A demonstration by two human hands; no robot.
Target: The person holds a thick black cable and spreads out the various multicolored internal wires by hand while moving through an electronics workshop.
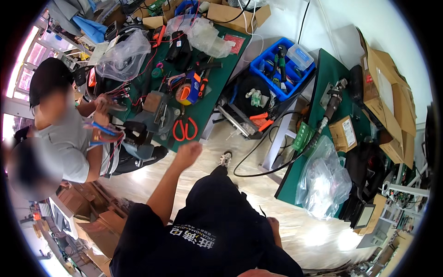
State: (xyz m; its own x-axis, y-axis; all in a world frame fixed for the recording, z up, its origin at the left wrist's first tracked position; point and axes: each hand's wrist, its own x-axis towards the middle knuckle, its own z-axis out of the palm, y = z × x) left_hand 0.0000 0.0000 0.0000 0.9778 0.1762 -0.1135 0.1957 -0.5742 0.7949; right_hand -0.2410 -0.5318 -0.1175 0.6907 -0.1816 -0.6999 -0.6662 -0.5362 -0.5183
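Observation:
My left hand (188, 154) is raised in front of me, its fingers curled into a fist with nothing showing in it. It is closest to a pair of red-handled scissors (185, 128) lying at the near corner of the left green workbench (201, 115). Low by my side hangs my right hand (275, 229), partly hidden, its fingers not clear. Beyond the scissors are an orange-and-blue tool (194, 87), a roll of tape (182, 93) and a small brown block (152, 101).
At the left bench a co-worker (74, 134) handles coloured wires (104, 131). A blue bin of tools (282, 69) stands between the benches. The right bench (295, 177) carries a thick black cable (318, 134), a clear plastic bag (323, 180) and cardboard boxes (344, 134). More cardboard (87, 207) lies lower left.

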